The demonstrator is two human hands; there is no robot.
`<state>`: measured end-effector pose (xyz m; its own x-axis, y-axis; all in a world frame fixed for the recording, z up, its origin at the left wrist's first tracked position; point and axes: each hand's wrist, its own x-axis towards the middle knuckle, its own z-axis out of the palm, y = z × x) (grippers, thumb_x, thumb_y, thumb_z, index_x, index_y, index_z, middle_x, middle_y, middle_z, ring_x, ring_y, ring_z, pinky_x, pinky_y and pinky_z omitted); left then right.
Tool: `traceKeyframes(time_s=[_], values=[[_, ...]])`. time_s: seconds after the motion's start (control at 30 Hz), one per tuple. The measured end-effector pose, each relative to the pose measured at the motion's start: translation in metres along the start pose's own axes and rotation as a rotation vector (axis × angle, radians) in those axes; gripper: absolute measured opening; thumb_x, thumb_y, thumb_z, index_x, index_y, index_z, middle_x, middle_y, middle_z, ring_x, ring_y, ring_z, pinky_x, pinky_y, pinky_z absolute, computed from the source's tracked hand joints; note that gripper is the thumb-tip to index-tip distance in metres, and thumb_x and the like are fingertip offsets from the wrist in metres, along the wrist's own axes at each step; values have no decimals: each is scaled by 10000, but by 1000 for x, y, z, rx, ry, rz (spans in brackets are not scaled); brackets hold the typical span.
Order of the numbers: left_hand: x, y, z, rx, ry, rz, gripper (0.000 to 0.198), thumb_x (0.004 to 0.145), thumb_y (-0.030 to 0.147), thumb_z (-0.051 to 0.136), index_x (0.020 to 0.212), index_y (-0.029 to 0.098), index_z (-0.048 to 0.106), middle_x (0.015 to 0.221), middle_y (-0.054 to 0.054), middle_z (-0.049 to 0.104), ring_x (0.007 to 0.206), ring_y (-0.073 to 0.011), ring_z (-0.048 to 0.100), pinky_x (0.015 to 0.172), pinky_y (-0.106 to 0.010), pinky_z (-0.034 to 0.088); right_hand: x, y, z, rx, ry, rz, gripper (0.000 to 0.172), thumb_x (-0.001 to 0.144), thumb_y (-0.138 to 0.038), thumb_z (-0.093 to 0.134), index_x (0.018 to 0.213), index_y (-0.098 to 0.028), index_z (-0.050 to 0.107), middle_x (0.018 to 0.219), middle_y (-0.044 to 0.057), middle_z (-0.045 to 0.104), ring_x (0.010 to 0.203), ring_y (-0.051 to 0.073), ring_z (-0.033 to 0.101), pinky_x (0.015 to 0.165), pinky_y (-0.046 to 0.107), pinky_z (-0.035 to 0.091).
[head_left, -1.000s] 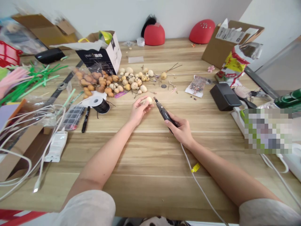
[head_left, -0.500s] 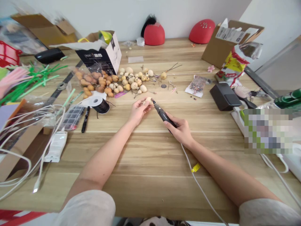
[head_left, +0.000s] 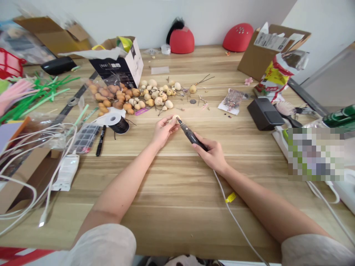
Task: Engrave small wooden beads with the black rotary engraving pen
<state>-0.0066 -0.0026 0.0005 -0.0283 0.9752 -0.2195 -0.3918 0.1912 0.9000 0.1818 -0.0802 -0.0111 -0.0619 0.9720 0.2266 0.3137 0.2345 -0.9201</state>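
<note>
Two hands: the left hand point(head_left: 163, 131) pinches a pale ball point(head_left: 175, 117) between thumb and fingers; the right hand point(head_left: 212, 151) is wrapped round the body of a black corded tool point(head_left: 191, 136).
Pale ball: at the left fingertips, ahead and to the left of the right hand, on the near side of a cluster of pale round gourds point(head_left: 159, 99).
Nearer hand: the left, in contact with the ball; the right reaches it only through the length of the tool.
Tool axis: slanting from the right palm forward and leftward, narrow end pointing at the ball.
Tip and ball: the relation that matters most; the tool tip point(head_left: 179, 120) overlaps the ball's right side in this view, and whether it presses on it or stands just off cannot be told.
Hidden: much of the ball, behind fingers and tip; the tool's rear end, inside the right hand.
Hard to make out: any mark or hole on the ball, whether the tip is spinning, and whether the left hand rests on the wooden surface point(head_left: 166, 177) or hangs above it.
Cut off: the white cable point(head_left: 233, 218), leaving the bottom edge beyond its yellow tag point(head_left: 230, 197); both sleeves point(head_left: 105, 244), at the lower border.
</note>
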Motion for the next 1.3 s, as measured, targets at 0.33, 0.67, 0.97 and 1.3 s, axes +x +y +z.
traceKeyframes(time_s=[0.33, 0.67, 0.97, 1.3], values=[[0, 0, 0, 18, 2, -2, 255, 755, 231, 805, 978, 145, 718, 921, -49, 776, 721, -109, 727, 684, -204, 525, 0, 0, -1, -25, -2, 22, 415, 830, -356, 623, 1149, -138, 773, 1071, 95, 782, 827, 259, 739, 695, 319, 580], [1, -1, 0, 13, 1, -5, 221, 771, 219, 787, 972, 152, 726, 897, -41, 778, 723, -105, 720, 689, -202, 524, 0, -2, -1, -36, -20, 29, 414, 823, -353, 624, 1130, -122, 777, 898, 80, 789, 815, 264, 737, 689, 312, 569], [1, -1, -1, 7, -9, 4, 221, 769, 220, 788, 968, 147, 724, 916, -49, 777, 705, -100, 723, 678, -199, 524, 0, -4, -2, -35, -16, 39, 417, 820, -360, 623, 1118, -115, 782, 991, 99, 793, 828, 275, 734, 699, 329, 579], [0, -1, -1, 37, -2, -2, 280, 760, 259, 798, 1008, 152, 725, 940, -57, 784, 760, -112, 730, 694, -194, 530, 0, -2, -2, -23, -12, 52, 421, 822, -358, 625, 1155, -146, 772, 1097, 81, 779, 890, 277, 741, 705, 317, 583]])
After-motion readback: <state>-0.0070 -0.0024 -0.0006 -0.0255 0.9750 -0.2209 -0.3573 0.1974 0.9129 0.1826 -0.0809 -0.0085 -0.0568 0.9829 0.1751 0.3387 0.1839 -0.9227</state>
